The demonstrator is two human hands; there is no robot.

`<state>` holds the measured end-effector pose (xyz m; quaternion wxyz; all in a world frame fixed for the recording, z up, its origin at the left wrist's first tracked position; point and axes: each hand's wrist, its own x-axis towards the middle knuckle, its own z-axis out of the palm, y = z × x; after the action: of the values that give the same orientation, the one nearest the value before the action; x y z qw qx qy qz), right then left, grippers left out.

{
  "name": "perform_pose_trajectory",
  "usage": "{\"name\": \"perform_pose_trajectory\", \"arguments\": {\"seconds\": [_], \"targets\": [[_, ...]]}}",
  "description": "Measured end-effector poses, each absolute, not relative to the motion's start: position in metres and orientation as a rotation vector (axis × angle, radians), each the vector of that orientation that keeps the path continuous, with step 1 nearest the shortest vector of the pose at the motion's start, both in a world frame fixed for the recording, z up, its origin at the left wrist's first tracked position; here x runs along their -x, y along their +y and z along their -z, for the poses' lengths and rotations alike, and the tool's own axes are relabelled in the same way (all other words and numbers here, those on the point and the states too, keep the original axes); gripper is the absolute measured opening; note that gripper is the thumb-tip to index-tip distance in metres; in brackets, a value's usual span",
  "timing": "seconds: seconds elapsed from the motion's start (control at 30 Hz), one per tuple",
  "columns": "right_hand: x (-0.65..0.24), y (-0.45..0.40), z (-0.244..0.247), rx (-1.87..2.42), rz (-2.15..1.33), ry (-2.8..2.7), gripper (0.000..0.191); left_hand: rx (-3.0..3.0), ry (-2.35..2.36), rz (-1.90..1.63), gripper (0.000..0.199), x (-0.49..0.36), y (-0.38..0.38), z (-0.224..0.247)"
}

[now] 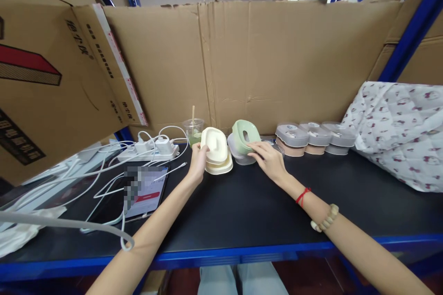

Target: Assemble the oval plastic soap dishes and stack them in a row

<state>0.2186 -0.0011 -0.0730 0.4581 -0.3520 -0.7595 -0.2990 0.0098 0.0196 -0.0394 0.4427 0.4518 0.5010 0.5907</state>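
My left hand [200,160] grips a cream plastic lid [215,145] by its left edge, thumb on top. The lid is tilted, and a second cream piece [220,166] sits just under it on the table. In my right hand [268,156], pinched at its lower right edge, is a green plastic lid with an oval opening [244,131]. It stands tilted over a translucent plastic container part [238,156]. More see-through plastic lies partly hidden behind my right fingers. A plastic cup with a straw [194,132] is just behind my left hand.
Several lidded boxes, including a peach-coloured one [290,139], line the back right. A patterned cloth [404,133] covers the right end. On the left lie a tablet [148,191], a power strip [166,150] and tangled white cables. Cardboard [294,64] walls the back.
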Motion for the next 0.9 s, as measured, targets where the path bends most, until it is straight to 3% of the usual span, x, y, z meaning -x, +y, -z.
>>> {"name": "perform_pose_trajectory", "arguments": {"seconds": [0.2,0.3,0.43,0.6,0.77,0.9], "targets": [[-0.205,-0.016,0.063,0.697,0.668,-1.891,0.025,-1.011,0.785,-1.29,0.016,-0.023,-0.001,0.032],[-0.198,-0.021,0.062,0.629,0.676,-1.988,0.027,-1.007,0.568,-1.181,0.044,-0.026,-0.007,0.032],[-0.192,-0.024,0.061,0.601,0.644,-1.997,0.025,-1.029,0.621,-1.256,0.058,-0.026,-0.009,0.038],[-0.192,-0.026,0.061,0.551,0.607,-2.033,0.025,-0.968,0.65,-1.279,0.055,-0.024,-0.013,0.039],[-0.191,-0.029,0.063,0.641,0.537,-1.86,0.043,-1.0,0.713,-1.313,0.047,-0.025,-0.014,0.041],[-0.19,-0.027,0.067,0.755,0.063,-1.559,0.075,-1.185,0.657,-1.457,0.039,-0.024,-0.009,0.048]]}}
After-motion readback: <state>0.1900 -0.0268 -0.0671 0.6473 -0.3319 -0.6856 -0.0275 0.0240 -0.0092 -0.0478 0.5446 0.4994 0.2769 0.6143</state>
